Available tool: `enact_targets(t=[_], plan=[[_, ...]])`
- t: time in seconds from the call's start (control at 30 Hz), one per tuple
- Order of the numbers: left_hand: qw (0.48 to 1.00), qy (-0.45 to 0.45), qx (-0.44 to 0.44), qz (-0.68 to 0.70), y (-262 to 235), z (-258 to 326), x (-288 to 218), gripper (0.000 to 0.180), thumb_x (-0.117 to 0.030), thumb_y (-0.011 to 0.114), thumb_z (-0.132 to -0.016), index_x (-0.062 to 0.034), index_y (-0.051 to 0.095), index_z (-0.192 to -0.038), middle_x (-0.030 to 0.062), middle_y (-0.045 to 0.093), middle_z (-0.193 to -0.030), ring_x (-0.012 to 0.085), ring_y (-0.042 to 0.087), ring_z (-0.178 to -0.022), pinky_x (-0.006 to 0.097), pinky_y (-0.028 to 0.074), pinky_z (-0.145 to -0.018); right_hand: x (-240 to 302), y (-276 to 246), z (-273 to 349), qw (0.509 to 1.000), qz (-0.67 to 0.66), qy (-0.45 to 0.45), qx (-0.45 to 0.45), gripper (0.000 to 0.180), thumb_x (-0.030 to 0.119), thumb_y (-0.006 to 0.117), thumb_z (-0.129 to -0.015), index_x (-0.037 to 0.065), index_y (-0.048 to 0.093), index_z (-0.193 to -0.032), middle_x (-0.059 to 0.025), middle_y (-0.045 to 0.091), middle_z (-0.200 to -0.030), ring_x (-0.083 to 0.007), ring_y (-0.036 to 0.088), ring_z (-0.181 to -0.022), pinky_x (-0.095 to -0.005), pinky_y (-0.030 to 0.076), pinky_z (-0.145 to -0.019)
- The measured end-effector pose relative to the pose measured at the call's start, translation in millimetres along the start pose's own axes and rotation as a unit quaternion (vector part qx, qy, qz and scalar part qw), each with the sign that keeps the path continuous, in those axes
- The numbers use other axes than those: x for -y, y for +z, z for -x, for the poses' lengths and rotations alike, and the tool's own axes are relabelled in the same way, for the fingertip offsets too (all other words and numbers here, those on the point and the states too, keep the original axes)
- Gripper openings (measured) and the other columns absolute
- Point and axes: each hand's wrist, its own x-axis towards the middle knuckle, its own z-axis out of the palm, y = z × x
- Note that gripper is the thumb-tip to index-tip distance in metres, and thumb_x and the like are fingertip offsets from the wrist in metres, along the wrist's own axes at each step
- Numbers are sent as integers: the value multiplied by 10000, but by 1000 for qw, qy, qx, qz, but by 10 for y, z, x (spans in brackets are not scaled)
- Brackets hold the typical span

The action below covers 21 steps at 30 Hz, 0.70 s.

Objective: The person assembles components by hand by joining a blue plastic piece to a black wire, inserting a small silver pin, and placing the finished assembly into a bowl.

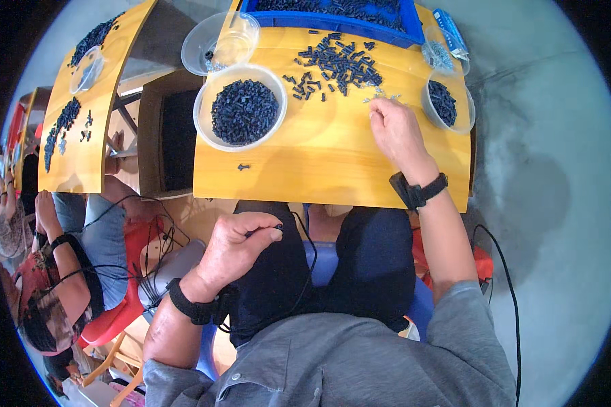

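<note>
Working from a distance through the head view, I am recording the following. The left hand is hanging above the lap, short of the near edge of the yellow, smooth-topped bench. Its thumb and forefinger are closing firmly on a small black plastic part; the grip is hiding most of that part, so I am not able to tell which way it is facing.

The right hand is hovering low at the bench's right side, just beside a loose scatter of tiny silvery pieces. Its fingers are curling downward and inward; I am not able to tell how wide they are standing, or whether they are gripping a piece.

A spread heap of black plastic parts is lying beyond and slightly left of the right hand. A round translucent plastic bowl, well filled with black parts, is standing at the left, and a single loose black part is lying in front of it.

I am judging the step in hand to be the taking of one silvery piece. For good execution I am recommending a fingertip pinch on a piece lying apart from the heap, a light touch against scattering, and a steady left grip leaving the part's end exposed
</note>
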Motion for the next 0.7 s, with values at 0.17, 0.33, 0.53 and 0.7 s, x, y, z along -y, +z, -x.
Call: enact_targets(t=[0.17, 0.33, 0.53, 0.7], plan=[[1000, -1, 17, -9, -11, -18, 62, 83, -26, 666, -811, 20, 669, -880, 55, 675, -821, 114, 616, -773, 250, 481, -708, -85, 76, -146, 998, 33, -45, -19, 100, 44, 540, -800, 28, 616, -863, -216, 610, -788, -395, 596, -769, -471, 477, -671], [1000, -13, 15, -12, 3, -28, 94, 89, -35, 670, -810, 17, 668, -882, 50, 670, -814, 112, 610, -769, 250, 478, -710, -90, 109, -214, 995, 90, -41, 21, 112, 57, 541, -810, 29, 627, -877, -195, 613, -799, -378, 602, -760, -451, 486, -671], [1000, -20, 5, -15, -2, -35, 103, 95, -37, 670, -808, 18, 667, -886, 50, 670, -806, 111, 610, -773, 249, 480, -710, -86, 135, -246, 981, 185, -24, 56, 110, 87, 540, -827, 55, 633, -877, -184, 613, -797, -376, 605, -740, -459, 488, -660], [999, -27, -8, -17, 0, -39, 84, 109, -51, 677, -806, 18, 673, -890, 45, 673, -795, 104, 609, -770, 246, 484, -707, -163, 136, -278, 996, 34, -55, -55, 67, 69, 546, -831, 49, 606, -855, -136, 620, -767, -318, 625, -666, -435, 505, -613]])
